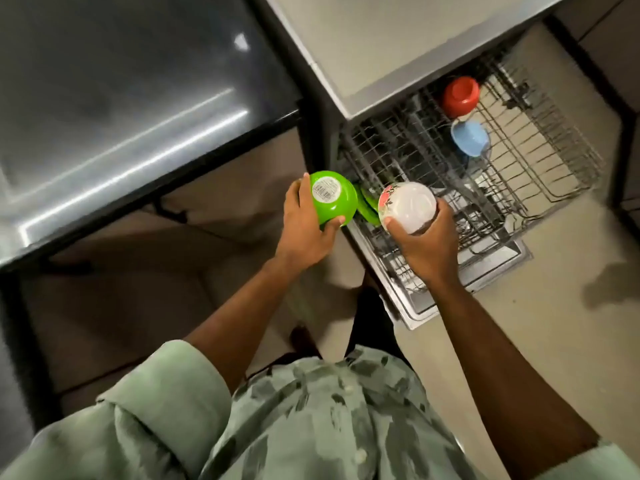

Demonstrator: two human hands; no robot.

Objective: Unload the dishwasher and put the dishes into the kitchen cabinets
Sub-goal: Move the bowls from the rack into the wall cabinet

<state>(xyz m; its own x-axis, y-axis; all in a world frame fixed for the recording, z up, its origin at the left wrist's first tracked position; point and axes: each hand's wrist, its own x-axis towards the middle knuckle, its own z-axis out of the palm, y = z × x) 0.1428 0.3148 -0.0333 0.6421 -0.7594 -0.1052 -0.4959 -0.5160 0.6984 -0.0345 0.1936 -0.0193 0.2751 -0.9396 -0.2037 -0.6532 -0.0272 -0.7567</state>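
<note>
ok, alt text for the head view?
A person holds an upturned green bowl in the left hand and a white floral bowl in the right hand, by a pulled-out dishwasher rack holding a red bowl and a blue bowl.

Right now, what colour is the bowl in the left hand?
The bowl is bright green, seen in the head view.

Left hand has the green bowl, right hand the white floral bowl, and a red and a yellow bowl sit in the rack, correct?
Not quite: the head view shows the rack holding a red bowl and a blue bowl, not a yellow one. The rest holds: the left hand grips the green bowl, the right hand the white floral bowl.
</note>
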